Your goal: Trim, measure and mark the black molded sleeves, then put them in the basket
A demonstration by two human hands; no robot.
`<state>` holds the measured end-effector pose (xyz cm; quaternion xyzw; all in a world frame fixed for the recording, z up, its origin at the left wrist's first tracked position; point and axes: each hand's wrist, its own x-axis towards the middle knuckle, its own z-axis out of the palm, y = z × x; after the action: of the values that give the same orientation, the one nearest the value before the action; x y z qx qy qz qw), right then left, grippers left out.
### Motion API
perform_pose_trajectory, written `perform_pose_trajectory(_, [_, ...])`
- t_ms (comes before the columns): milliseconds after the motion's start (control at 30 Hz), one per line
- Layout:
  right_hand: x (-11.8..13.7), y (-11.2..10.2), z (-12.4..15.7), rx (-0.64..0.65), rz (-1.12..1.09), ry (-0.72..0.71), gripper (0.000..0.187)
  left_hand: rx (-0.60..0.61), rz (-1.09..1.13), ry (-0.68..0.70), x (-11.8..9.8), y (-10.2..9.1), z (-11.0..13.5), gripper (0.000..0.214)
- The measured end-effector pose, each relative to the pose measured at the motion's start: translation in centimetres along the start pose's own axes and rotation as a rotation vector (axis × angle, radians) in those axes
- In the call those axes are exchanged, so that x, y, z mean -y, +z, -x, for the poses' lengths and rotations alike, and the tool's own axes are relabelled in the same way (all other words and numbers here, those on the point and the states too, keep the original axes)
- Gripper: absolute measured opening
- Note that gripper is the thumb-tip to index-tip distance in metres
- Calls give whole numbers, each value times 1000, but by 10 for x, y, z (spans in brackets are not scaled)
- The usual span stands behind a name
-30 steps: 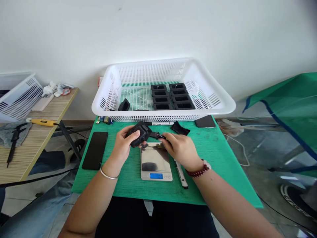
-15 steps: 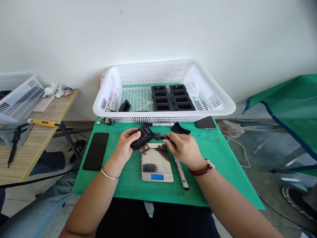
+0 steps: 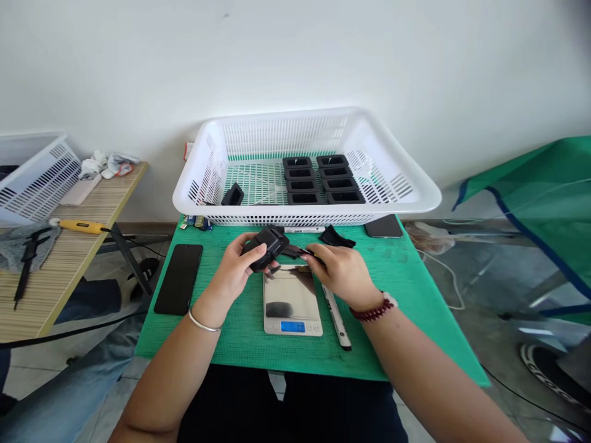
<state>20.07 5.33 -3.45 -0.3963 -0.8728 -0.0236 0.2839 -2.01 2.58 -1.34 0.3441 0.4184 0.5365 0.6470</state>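
Note:
My left hand (image 3: 233, 271) is closed around a small black plastic part (image 3: 266, 246), held just above the far edge of a silver pocket scale (image 3: 291, 301) with a lit blue display. My right hand (image 3: 339, 271) is closed on a thin dark tool (image 3: 299, 251) whose tip reaches the black part. Both hands hover over the green mat (image 3: 397, 289). A white pen-like marker (image 3: 337, 318) lies on the mat under my right wrist.
A white slotted basket (image 3: 418, 191) behind the hands holds several black rectangular parts (image 3: 319, 180) in two rows and one loose part (image 3: 232, 195). A black phone (image 3: 178, 279) lies left, another phone (image 3: 381, 226) right. A side table (image 3: 64, 258) with tools stands left.
Both hands with the black part and tool have shifted slightly away from me, towards the basket. The part has turned a little in my left hand.

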Motion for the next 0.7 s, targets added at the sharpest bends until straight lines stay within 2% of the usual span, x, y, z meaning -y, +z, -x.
perform_pose_trajectory(167, [1, -1, 1, -54, 8, 12, 29, -72, 35, 22, -1, -1, -1, 34])
perform_pose_trajectory(267, [2, -1, 2, -29, -23, -30, 29, -107, 36, 6, -1, -3, -1, 30])
perform_pose_trajectory(433, [-1, -1, 1, -39, -18, 13, 30, -164, 28, 8, -1, -6, -2, 22])
perform_pose_trajectory(600, [4, -5, 1, 38, -148, -76, 35, -122, -43, 9, -1, -6, 0, 21])
perform_pose_trajectory(700, [4, -7, 1, 79, -117, -50, 37, -87, -78, 20, -2, -4, 2, 22])
